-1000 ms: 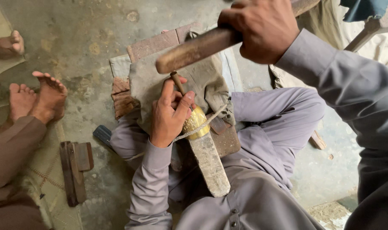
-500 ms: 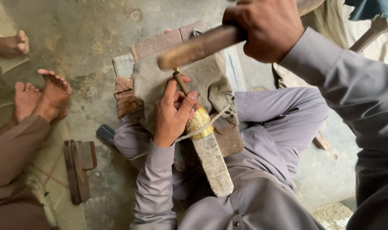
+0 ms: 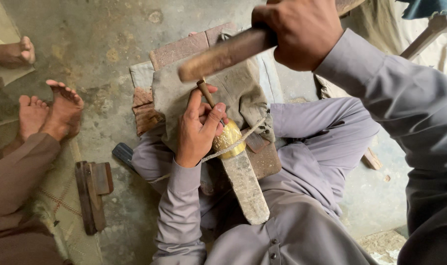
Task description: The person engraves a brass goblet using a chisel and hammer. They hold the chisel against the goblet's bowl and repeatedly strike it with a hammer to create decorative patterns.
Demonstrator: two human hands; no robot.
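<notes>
My left hand [image 3: 199,130] pinches a thin metal punch [image 3: 205,92] and sets its lower end against a gold-coloured brass band [image 3: 229,139]. The band is fitted round a tapered grey bar [image 3: 245,184] that lies across my lap. A string [image 3: 250,128] runs over the band. My right hand [image 3: 297,32] grips a wooden mallet [image 3: 223,54], held just above the punch's top. Under the work sits a cloth-covered block [image 3: 243,93] on bricks [image 3: 181,49].
Another person's bare feet [image 3: 49,113] rest on the concrete floor at the left, with a further foot [image 3: 14,53] at top left. A wooden piece [image 3: 92,194] lies by my left knee. Beside it is a dark object [image 3: 124,153]. A wooden handle [image 3: 422,39] shows at top right.
Hardly anything differs: the mallet stays poised over the punch and my left hand keeps its grip. The view has shifted slightly.
</notes>
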